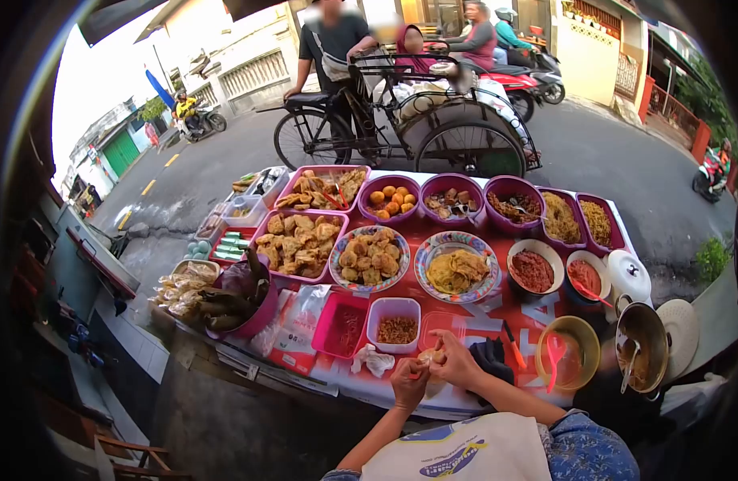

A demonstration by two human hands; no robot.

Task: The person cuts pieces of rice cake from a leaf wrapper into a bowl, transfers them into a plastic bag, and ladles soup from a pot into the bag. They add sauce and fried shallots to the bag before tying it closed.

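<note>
My left hand (408, 382) and my right hand (457, 362) meet at the table's near edge, fingers pinched together. Between the fingertips is a small pale plastic bag (430, 358); its contents are hard to make out. Just beyond stands a white square tub (394, 322) of brown crumbly food. A crumpled white plastic bag (373, 361) lies left of my left hand. Dark cloth (492, 359) is beside my right hand, with an orange-handled knife (514, 345) further right.
Fried snacks fill a pink tray (259, 255); a patterned plate (494, 280) holds omelette-like food. Purple bowls (423, 210) line the back. At right are a yellowish basin (594, 370) with a pink spoon and a metal pot (665, 361). A cycle rickshaw (470, 156) stands beyond, beside a person.
</note>
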